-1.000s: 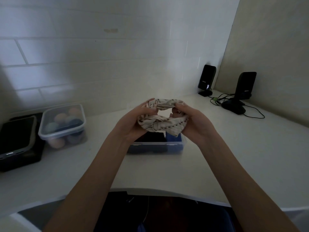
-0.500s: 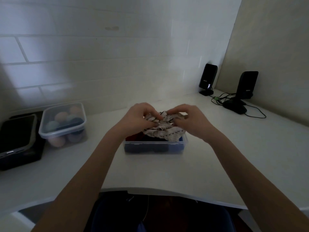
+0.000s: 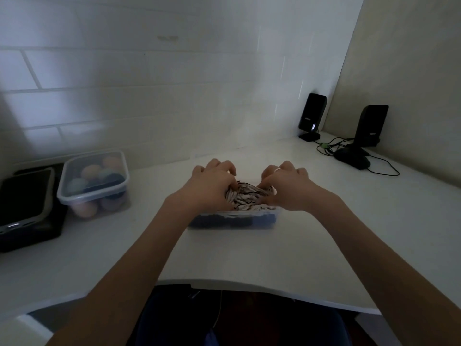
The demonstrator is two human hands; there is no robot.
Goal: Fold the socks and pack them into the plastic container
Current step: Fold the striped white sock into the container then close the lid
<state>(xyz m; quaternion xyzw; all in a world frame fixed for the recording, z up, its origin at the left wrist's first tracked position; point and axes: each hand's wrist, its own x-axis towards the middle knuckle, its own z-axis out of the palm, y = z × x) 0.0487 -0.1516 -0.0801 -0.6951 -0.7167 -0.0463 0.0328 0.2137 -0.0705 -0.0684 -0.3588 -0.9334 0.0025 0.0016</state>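
Head view: my left hand [image 3: 208, 184] and right hand [image 3: 287, 187] both have fingers curled down into the striped sock bundle [image 3: 245, 199], pressing it into the open plastic container [image 3: 234, 219] mid-surface, near the front edge, on top of dark socks. A lidded container of balled socks [image 3: 96, 182] sits toward the left edge; two black speakers [image 3: 313, 116] at the back right corner.

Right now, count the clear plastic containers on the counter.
2: the open container under both hands, holding socks, and the lidded container at left beside the black phone. None seems hidden.
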